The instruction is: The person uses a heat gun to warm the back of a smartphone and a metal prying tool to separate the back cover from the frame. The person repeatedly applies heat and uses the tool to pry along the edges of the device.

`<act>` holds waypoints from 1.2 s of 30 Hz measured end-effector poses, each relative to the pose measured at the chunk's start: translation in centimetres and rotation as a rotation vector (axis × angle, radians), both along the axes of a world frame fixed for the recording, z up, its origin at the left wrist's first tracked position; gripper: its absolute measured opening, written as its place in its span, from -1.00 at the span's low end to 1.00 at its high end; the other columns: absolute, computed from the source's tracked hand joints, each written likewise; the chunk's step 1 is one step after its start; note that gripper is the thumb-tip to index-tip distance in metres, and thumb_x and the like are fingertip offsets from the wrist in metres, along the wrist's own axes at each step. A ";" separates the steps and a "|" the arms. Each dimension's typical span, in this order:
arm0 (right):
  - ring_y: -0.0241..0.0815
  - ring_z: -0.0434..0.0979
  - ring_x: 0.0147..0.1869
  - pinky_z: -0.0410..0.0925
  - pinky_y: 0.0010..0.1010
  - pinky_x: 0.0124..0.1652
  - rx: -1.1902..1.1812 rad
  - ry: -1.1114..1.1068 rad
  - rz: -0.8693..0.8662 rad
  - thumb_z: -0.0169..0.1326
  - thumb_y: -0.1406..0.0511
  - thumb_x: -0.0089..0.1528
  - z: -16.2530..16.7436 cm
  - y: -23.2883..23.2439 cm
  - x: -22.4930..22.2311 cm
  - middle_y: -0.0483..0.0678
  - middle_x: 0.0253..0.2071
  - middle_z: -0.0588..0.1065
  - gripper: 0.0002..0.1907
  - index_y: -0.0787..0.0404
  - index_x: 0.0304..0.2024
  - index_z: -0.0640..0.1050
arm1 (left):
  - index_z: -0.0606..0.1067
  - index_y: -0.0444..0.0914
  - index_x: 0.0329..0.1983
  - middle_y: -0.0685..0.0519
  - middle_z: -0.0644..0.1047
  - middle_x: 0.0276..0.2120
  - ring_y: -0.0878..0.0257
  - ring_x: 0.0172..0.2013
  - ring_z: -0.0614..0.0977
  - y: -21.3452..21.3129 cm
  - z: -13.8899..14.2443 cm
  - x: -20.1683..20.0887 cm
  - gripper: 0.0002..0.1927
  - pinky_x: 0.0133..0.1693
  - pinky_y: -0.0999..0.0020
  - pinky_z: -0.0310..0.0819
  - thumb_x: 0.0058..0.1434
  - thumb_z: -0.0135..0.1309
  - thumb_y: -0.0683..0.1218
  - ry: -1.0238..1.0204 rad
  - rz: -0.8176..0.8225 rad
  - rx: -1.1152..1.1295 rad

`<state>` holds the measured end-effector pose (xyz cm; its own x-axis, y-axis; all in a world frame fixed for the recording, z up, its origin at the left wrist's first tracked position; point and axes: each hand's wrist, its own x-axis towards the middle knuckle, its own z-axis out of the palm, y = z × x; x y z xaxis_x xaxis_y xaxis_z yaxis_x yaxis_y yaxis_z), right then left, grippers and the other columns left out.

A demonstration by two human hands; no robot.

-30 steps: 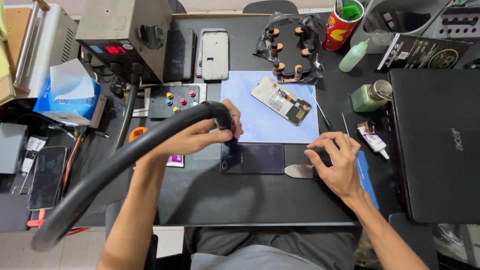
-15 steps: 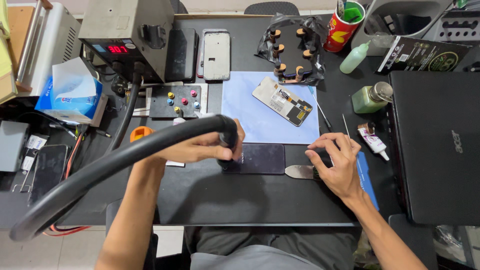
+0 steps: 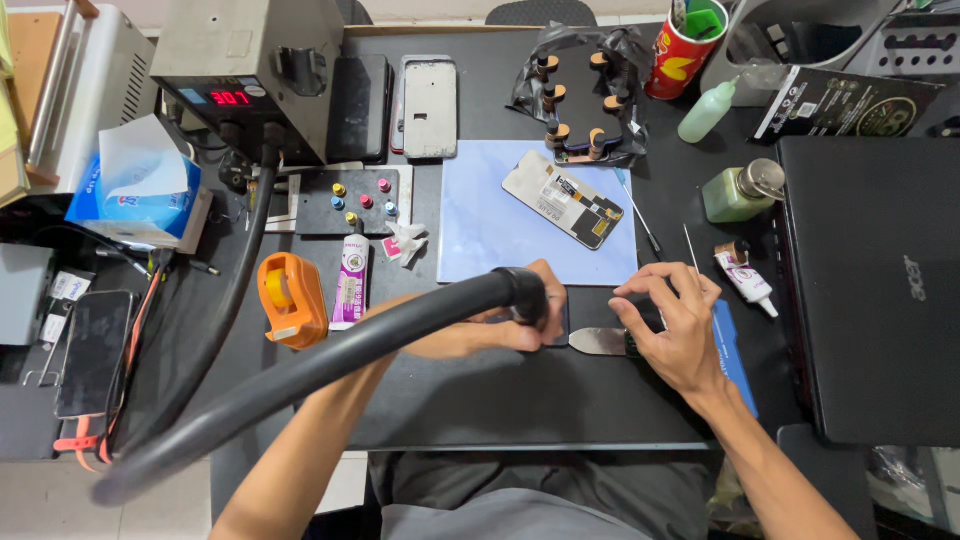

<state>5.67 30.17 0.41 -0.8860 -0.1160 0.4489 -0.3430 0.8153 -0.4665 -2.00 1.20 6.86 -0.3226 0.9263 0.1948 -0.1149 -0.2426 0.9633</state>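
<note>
The left hand gripped the hot-air hose nozzle, aiming it down at the dark phone screen beneath. Just right of it, the right hand pinched a flat metal spatula, seemingly to pry.

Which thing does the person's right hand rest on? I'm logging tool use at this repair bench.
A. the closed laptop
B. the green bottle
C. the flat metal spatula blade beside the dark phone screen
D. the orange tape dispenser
C: the right hand presses its fingers on the handle end of the flat metal spatula, whose blade points toward the dark phone screen under the left hand, which holds the black hose nozzle.
</note>
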 end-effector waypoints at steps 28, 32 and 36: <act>-0.15 0.46 0.05 0.11 -0.26 0.15 0.001 -0.004 -0.015 0.30 0.22 0.17 0.1 -0.1 0.0 -0.14 -0.12 0.50 -0.81 0.14 -0.24 0.62 | 0.38 -0.31 0.04 0.06 0.46 -0.09 0.24 0.04 0.53 1.2 -1.8 -0.7 -0.76 0.17 0.30 0.40 0.47 -0.02 -0.05 0.287 0.501 -0.091; -0.15 0.46 0.05 0.11 -0.26 0.16 -0.002 -0.004 -0.007 0.30 0.22 0.17 0.0 -0.1 0.0 -0.14 -0.11 0.50 -0.81 0.14 -0.23 0.62 | 0.40 -0.31 0.00 0.05 0.43 -0.08 0.25 0.01 0.52 0.3 -1.4 -1.2 -0.80 0.13 0.31 0.41 0.47 0.00 -0.07 0.310 0.471 -0.108; -0.15 0.45 0.04 0.10 -0.27 0.16 -0.006 -0.001 -0.007 0.30 0.22 0.18 0.0 0.0 0.0 -0.14 -0.11 0.49 -0.81 0.15 -0.24 0.62 | 0.42 -0.30 -0.05 0.04 0.43 -0.08 0.26 -0.01 0.53 -1.4 -0.4 -1.9 -0.85 0.11 0.34 0.43 0.47 0.03 -0.11 0.410 0.423 -0.140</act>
<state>5.66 30.13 0.43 -0.8874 -0.1073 0.4482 -0.3368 0.8149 -0.4717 -3.87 -0.17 6.48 -0.5934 0.7596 0.2663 0.3509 -0.0536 0.9349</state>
